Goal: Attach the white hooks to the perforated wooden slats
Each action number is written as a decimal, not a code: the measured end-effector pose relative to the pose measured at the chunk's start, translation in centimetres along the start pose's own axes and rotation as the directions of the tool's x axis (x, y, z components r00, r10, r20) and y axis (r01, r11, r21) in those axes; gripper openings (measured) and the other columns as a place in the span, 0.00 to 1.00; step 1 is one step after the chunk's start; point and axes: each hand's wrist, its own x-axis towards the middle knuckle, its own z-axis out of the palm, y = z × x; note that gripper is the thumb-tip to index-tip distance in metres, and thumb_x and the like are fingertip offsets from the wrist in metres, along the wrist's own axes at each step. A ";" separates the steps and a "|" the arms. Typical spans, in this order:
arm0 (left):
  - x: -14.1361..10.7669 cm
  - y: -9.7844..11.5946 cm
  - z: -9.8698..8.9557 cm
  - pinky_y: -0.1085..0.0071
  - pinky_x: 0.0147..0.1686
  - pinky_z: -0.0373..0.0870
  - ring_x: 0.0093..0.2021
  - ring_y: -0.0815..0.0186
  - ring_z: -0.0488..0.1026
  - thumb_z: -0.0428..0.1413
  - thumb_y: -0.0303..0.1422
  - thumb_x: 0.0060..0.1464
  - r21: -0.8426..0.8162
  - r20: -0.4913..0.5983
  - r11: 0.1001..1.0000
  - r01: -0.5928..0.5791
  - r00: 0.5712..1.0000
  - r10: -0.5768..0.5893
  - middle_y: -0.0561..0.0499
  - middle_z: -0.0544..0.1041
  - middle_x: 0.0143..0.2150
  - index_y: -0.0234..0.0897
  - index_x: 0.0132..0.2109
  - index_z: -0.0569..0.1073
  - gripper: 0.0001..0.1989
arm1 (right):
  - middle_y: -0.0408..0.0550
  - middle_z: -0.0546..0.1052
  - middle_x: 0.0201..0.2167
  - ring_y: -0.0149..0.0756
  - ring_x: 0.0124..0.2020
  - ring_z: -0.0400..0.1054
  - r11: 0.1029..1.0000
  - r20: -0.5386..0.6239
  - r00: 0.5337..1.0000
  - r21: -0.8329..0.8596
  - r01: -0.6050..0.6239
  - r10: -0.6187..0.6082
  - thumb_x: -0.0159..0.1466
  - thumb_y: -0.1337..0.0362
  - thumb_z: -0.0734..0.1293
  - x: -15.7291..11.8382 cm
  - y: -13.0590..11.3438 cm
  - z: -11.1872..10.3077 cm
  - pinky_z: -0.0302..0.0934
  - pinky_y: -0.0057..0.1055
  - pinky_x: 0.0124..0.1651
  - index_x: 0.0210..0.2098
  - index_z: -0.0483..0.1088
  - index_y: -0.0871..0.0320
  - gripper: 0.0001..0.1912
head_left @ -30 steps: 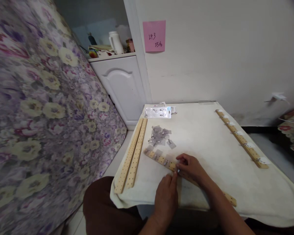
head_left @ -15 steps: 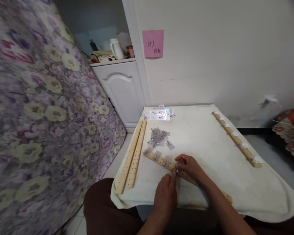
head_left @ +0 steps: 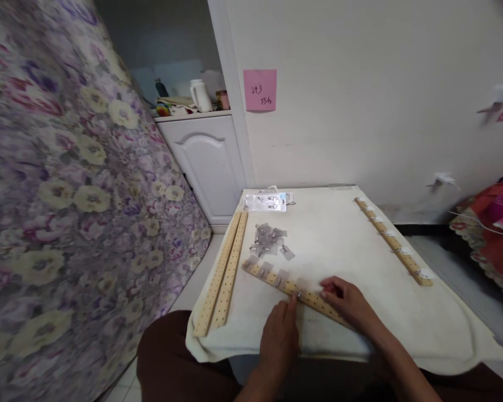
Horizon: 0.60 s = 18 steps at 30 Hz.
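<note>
A perforated wooden strip (head_left: 322, 304) lies slantwise near the table's front edge, with several metal hooks on clear plastic squares along its left half. The fingertips of my left hand (head_left: 280, 332) are pressed together at its near edge, by a metal hook (head_left: 298, 293). My right hand (head_left: 350, 304) hovers just right of that hook, over the strip, its fingers loosely bent and nothing visible in them. Beyond the strip's left end is a pile of loose hooks on clear squares (head_left: 266, 239), with one hook (head_left: 286, 252) lying apart from it.
Two bare perforated strips (head_left: 230, 262) lie along the table's left side. Another strip with hooks (head_left: 392, 240) runs along the right. A clear plastic package (head_left: 265, 202) sits at the back left of the white cloth (head_left: 331, 234). A floral curtain (head_left: 92, 195) hangs at left.
My right hand has drawn away from the hook to the right, uncovering it on the strip. My left hand stays by the strip's near edge. The view has shifted slightly.
</note>
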 end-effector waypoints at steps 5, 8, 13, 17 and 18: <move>-0.1 -0.4 0.7 0.63 0.50 0.66 0.50 0.60 0.66 0.44 0.18 0.53 0.024 -0.054 1.000 -0.004 0.999 0.005 0.43 0.70 0.49 0.35 0.62 0.59 0.29 | 0.44 0.72 0.28 0.37 0.31 0.66 0.991 0.015 0.999 -0.127 0.045 -0.043 0.53 0.60 0.69 -1.9 0.1 0.0 0.60 0.31 0.35 0.37 0.71 0.57 0.13; -0.1 -0.5 0.8 0.63 0.50 0.66 0.50 0.60 0.66 0.45 0.18 0.52 0.025 -0.055 1.000 -0.003 0.998 0.005 0.43 0.70 0.50 0.34 0.62 0.59 0.29 | 0.44 0.73 0.32 0.37 0.34 0.67 0.980 0.017 0.996 -0.179 0.092 -0.090 0.52 0.61 0.69 -2.1 -0.1 0.2 0.59 0.31 0.37 0.36 0.71 0.56 0.12; -0.1 -0.4 0.4 0.62 0.50 0.66 0.50 0.59 0.66 0.45 0.19 0.53 -0.005 -0.032 1.000 0.019 0.999 -0.019 0.42 0.70 0.49 0.34 0.61 0.60 0.28 | 0.45 0.71 0.37 0.39 0.39 0.66 0.972 0.065 0.992 -0.205 0.118 -0.107 0.49 0.63 0.71 -2.2 0.0 0.1 0.60 0.31 0.42 0.37 0.70 0.55 0.15; -0.1 -0.2 0.0 0.63 0.48 0.67 0.49 0.60 0.66 0.45 0.18 0.52 -0.027 0.004 1.000 0.000 1.000 0.000 0.43 0.70 0.47 0.35 0.61 0.61 0.28 | 0.44 0.70 0.38 0.38 0.41 0.66 0.965 0.071 0.993 -0.237 0.109 -0.095 0.49 0.65 0.70 -2.5 -0.5 -0.1 0.59 0.31 0.43 0.38 0.70 0.53 0.15; -0.1 -0.2 -0.1 0.63 0.48 0.67 0.49 0.60 0.66 0.44 0.18 0.53 -0.026 0.009 1.000 -0.004 1.000 0.004 0.43 0.70 0.47 0.34 0.61 0.61 0.28 | 0.44 0.70 0.38 0.38 0.41 0.66 0.964 0.068 0.993 -0.245 0.107 -0.093 0.49 0.65 0.69 -2.5 -0.6 -0.1 0.59 0.31 0.43 0.38 0.70 0.53 0.15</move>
